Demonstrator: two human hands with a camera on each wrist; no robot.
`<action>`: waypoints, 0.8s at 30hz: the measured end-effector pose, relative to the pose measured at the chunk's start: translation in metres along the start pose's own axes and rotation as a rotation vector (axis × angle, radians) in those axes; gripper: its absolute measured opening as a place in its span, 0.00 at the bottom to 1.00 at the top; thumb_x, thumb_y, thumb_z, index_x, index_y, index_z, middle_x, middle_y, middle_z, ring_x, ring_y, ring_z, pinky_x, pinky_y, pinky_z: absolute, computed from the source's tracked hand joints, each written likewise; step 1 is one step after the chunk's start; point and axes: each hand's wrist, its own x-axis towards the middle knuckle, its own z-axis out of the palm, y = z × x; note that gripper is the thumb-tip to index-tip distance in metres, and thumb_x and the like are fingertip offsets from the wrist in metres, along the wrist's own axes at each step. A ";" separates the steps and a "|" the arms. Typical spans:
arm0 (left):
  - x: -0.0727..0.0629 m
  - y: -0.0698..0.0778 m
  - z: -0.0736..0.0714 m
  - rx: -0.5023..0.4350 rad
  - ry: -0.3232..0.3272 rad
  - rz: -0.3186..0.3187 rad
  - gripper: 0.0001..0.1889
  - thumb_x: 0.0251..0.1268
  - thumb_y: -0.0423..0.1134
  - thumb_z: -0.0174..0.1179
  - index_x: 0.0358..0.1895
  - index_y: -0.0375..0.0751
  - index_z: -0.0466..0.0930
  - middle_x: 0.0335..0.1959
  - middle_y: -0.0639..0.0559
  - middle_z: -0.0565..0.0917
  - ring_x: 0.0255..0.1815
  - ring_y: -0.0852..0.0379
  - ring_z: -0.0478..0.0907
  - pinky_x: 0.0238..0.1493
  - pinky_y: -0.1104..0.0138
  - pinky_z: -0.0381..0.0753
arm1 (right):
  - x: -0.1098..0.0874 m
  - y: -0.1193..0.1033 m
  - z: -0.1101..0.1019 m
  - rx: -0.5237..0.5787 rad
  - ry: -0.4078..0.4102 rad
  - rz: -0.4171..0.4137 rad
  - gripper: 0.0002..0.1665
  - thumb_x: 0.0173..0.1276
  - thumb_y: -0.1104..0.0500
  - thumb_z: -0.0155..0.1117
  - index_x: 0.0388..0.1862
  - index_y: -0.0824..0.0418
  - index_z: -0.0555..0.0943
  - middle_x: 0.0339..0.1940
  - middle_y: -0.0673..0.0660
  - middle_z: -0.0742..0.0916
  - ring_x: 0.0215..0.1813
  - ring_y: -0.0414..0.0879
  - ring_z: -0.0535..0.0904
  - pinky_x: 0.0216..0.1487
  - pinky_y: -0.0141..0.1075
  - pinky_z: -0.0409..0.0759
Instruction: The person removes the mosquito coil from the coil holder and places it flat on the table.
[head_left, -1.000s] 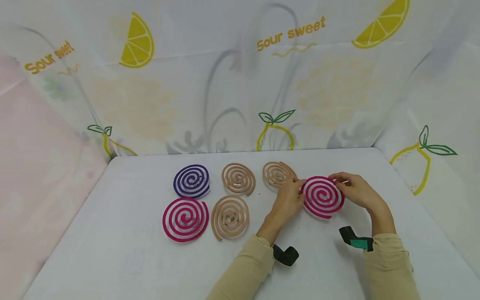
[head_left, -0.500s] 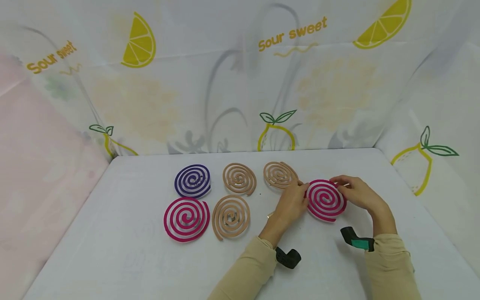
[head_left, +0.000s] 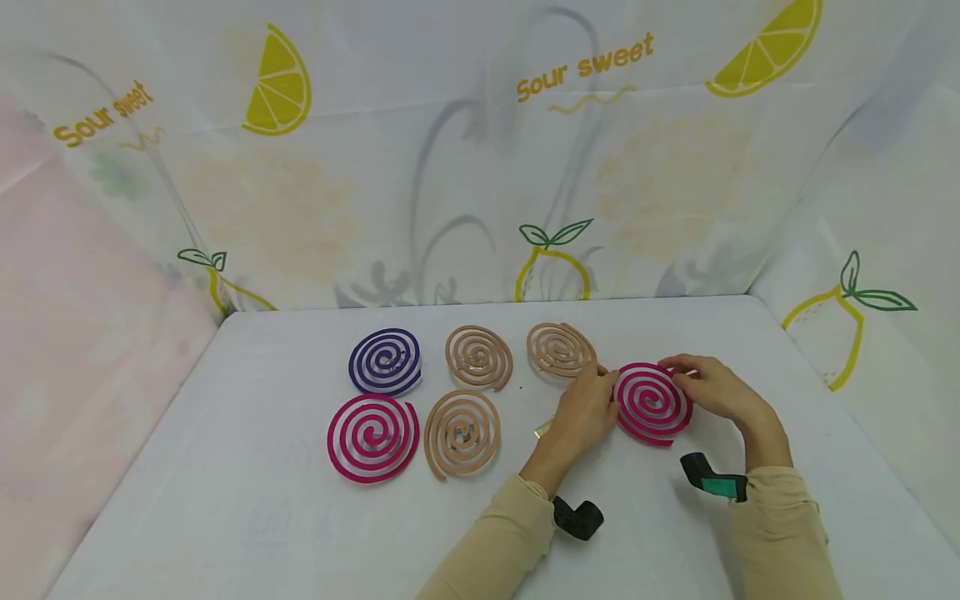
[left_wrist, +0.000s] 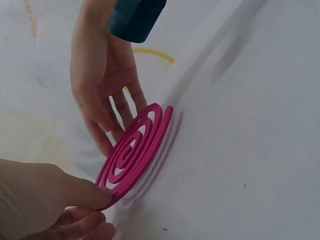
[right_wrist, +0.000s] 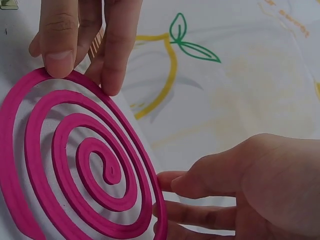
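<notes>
A magenta mosquito coil [head_left: 651, 402] is tilted just above the white table on the right side. My left hand [head_left: 579, 421] pinches its left edge, thumb [right_wrist: 60, 62] on the upper face and fingers beneath. At the opposite edge, my right hand [head_left: 716, 387] touches the rim with relaxed fingers; in the right wrist view its thumb [right_wrist: 182, 186] stands off the coil and some fingertips go behind it. A small shiny metal piece [head_left: 543, 427] is partly hidden behind my left wrist.
Further left lie a purple coil [head_left: 385, 362], another magenta coil [head_left: 372, 438] and tan coils [head_left: 478, 357], [head_left: 461, 433], [head_left: 561, 350], some with metal bits under their centres. A printed cloth wall [head_left: 450, 167] stands behind the table [head_left: 225, 500].
Both hands have shifted slightly right and toward me with the magenta coil, which has lowered a little. The metal piece beside my left wrist has come into sight. The other coils stay put.
</notes>
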 end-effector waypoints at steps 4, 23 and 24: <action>-0.001 0.001 0.000 0.015 -0.001 -0.015 0.22 0.58 0.38 0.62 0.58 0.46 0.78 0.51 0.52 0.77 0.50 0.60 0.77 0.40 0.72 0.79 | 0.001 0.000 0.001 0.002 -0.002 -0.003 0.22 0.72 0.62 0.47 0.61 0.71 0.70 0.58 0.74 0.76 0.56 0.68 0.73 0.50 0.52 0.80; -0.003 -0.001 0.004 0.042 -0.023 -0.036 0.16 0.58 0.39 0.63 0.51 0.48 0.81 0.49 0.53 0.78 0.49 0.59 0.77 0.34 0.68 0.80 | 0.004 0.004 0.006 0.004 -0.039 -0.042 0.26 0.68 0.60 0.56 0.62 0.73 0.68 0.52 0.72 0.78 0.51 0.61 0.76 0.47 0.47 0.81; -0.003 -0.001 0.004 0.044 -0.026 -0.037 0.16 0.58 0.39 0.63 0.51 0.48 0.81 0.49 0.53 0.78 0.48 0.59 0.77 0.35 0.68 0.80 | 0.004 0.004 0.006 0.007 -0.039 -0.046 0.27 0.68 0.61 0.56 0.62 0.73 0.68 0.52 0.72 0.77 0.51 0.60 0.76 0.47 0.46 0.80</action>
